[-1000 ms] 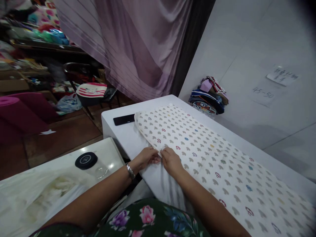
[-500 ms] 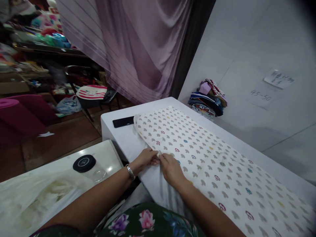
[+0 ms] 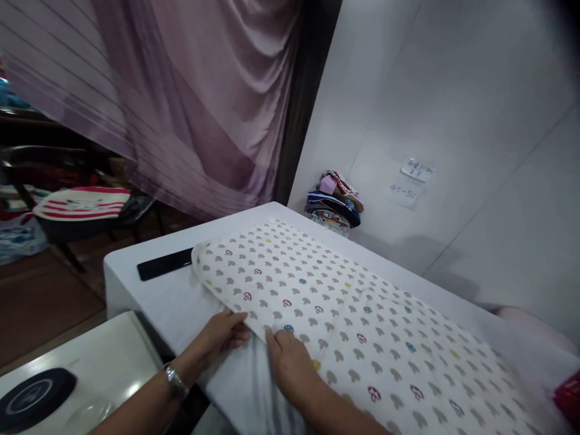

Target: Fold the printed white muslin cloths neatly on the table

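A white cloth printed with small grey mushroom-like shapes and a few coloured ones lies flat over a white-covered table. My left hand pinches its near edge, thumb on top and fingers curled beneath; a silver watch or bracelet circles that wrist. A short way to the right, my right hand grips the same edge between thumb and fingers. The fingertips under the cloth are partly hidden. Beyond the left hand, a black phone-like slab rests beside the cloth's rounded corner.
At lower left stands a glossy white surface bearing a round black object. Folded fabrics are stacked by the wall, where handwritten papers hang. A purple curtain and a chair are behind. Something red shows at far right.
The view has turned to the right, so everything sits further left. My hands, close together before, are now slightly apart along the cloth's edge.
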`<state>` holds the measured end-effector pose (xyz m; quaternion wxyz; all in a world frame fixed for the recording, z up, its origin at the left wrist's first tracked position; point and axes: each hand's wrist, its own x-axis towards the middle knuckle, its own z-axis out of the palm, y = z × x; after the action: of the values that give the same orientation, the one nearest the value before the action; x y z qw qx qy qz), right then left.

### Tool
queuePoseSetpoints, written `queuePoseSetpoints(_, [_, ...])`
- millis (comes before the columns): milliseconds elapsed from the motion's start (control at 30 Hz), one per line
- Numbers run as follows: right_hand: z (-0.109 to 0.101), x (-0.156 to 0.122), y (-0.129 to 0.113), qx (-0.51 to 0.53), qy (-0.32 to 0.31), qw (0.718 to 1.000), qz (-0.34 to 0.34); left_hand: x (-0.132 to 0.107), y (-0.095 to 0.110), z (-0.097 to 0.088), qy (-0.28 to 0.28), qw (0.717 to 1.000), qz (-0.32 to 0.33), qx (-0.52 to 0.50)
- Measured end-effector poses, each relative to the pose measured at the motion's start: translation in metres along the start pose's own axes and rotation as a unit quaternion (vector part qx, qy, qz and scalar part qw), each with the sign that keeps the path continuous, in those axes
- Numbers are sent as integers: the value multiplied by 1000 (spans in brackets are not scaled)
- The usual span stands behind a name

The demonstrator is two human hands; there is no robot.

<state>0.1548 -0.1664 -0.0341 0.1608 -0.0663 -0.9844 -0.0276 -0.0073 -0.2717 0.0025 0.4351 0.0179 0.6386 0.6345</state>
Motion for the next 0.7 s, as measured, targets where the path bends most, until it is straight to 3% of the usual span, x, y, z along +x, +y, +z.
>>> queuePoseSetpoints(167, [-1,4,3,8,-10,1000,-10,10,10,-9,16,998,-6,-55])
queuePoseSetpoints(367, [0,3,6,17,-28,999,2,29,26,-23,63,995,43,-65])
queuePoseSetpoints(700, [-2,-1,8,40,-101,994,0,37,21,-33,113,990,67,-49])
